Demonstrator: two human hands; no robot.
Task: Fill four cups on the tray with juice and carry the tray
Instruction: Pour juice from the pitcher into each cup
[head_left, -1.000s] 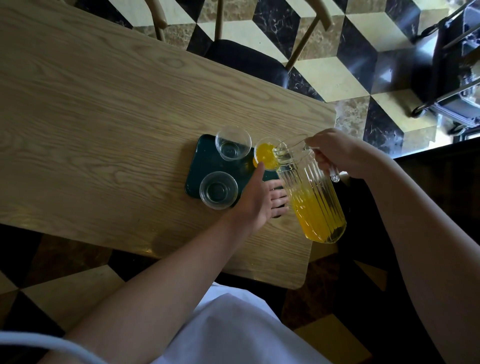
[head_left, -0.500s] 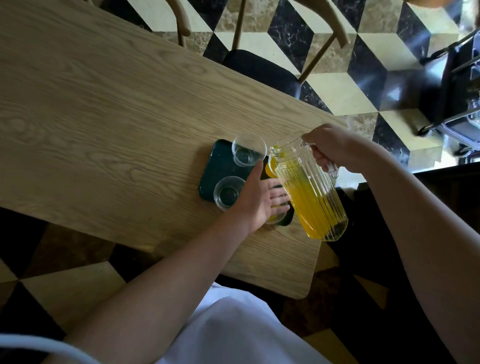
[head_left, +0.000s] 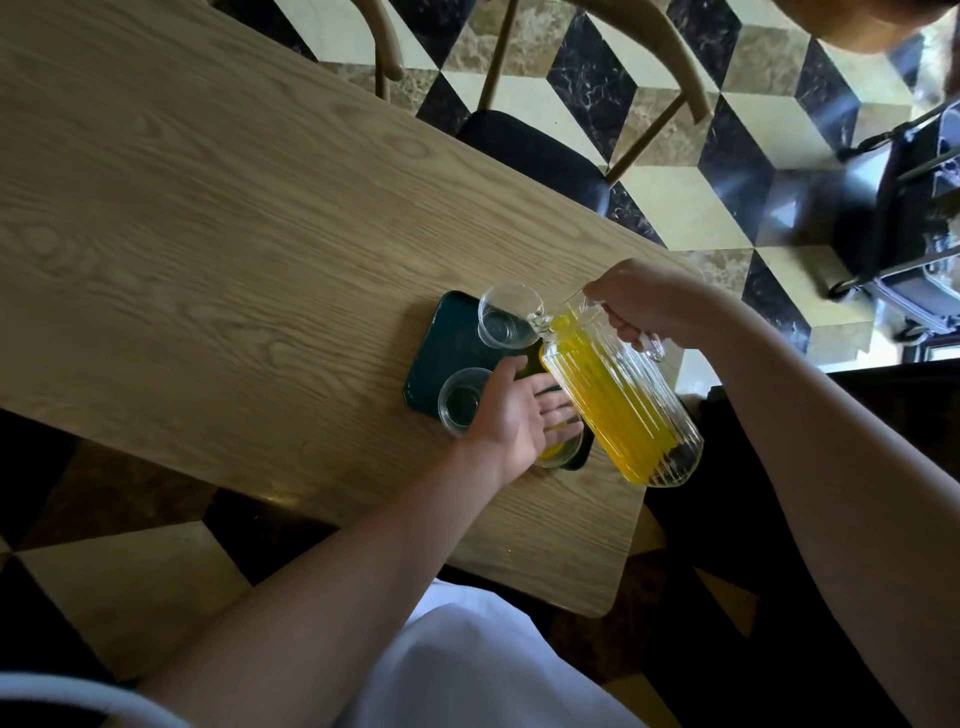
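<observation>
Glass pitcher (head_left: 621, 400): ribbed, right hand (head_left: 647, 306) clenched round handle, spout tilted over far empty cup (head_left: 506, 322).
Left hand (head_left: 511, 415): loose, steadying green tray (head_left: 447, 353).
Near cup (head_left: 462, 401): empty, closer to left hand.

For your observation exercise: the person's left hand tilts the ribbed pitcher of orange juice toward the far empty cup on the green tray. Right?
Not quite. The head view shows the right hand gripping the pitcher; the left hand rests by the near cups. The pitcher does tilt toward the far empty cup on the green tray.
</observation>
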